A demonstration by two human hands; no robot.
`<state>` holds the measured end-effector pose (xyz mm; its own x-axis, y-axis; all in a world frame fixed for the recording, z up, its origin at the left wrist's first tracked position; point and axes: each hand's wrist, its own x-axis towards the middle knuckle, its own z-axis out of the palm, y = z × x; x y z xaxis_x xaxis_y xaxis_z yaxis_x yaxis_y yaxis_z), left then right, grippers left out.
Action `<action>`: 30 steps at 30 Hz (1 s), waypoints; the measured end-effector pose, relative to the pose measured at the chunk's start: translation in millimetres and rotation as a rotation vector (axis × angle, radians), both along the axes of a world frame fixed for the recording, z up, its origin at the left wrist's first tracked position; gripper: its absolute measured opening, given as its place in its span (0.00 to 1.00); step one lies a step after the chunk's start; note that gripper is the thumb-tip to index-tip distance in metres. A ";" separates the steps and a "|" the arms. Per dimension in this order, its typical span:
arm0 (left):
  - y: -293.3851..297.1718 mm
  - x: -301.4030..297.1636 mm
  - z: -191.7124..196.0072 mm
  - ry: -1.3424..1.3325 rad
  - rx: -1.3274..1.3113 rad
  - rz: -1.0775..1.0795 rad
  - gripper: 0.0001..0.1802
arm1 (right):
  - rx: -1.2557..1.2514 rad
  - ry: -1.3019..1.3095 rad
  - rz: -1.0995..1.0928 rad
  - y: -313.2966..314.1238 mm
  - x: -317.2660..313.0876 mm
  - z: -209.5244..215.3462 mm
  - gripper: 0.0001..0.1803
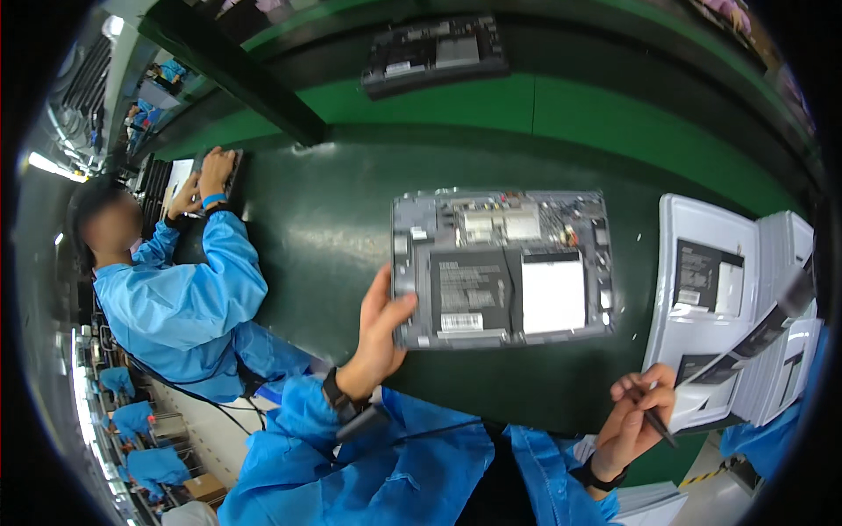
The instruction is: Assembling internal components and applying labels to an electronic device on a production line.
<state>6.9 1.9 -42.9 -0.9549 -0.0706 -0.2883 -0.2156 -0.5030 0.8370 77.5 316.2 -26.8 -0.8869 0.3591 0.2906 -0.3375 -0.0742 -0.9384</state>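
An opened flat device chassis [412, 307], perhaps a laptop or tablet, is held at its lower left edge by my left hand [379, 337], thumb on top. Its circuit board [526, 223] lies exposed along the far side. Below the board sits a black battery pack [471, 292], with a bright white panel [553, 296] on its right half. Lower right, my right hand [638, 412] is closed around a slim dark pen-like tool [658, 425], its exact kind unclear. A long, blurred dark strip [759, 337] slants up and right from beside those fingers.
White molded trays [662, 263] with black battery packs [699, 276] stand at the right. Another opened chassis [436, 54] rests on the far ledge. A dark post [237, 74] rises at the far left. A co-worker in blue [180, 280] works at the left of the green table [307, 237].
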 end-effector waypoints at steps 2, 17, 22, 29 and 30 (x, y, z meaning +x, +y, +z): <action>9.0 43.5 3.9 -0.059 -0.103 -0.079 0.34 | 0.024 -0.074 -0.045 -5.7 0.2 17.6 0.16; 31.7 -21.6 51.8 0.840 -1.363 -0.377 0.11 | 0.357 -0.308 0.181 -26.1 -45.4 35.9 0.11; 49.6 -33.0 33.9 0.862 -1.379 -0.486 0.13 | 0.498 -0.219 0.230 -25.9 -68.9 35.0 0.12; 50.8 -41.8 29.5 1.035 -1.403 -0.467 0.13 | 0.419 -0.237 0.189 -31.8 -65.3 21.8 0.12; 49.7 -42.5 29.7 1.060 -1.414 -0.466 0.13 | 0.438 -0.216 0.196 -34.6 -65.8 20.2 0.13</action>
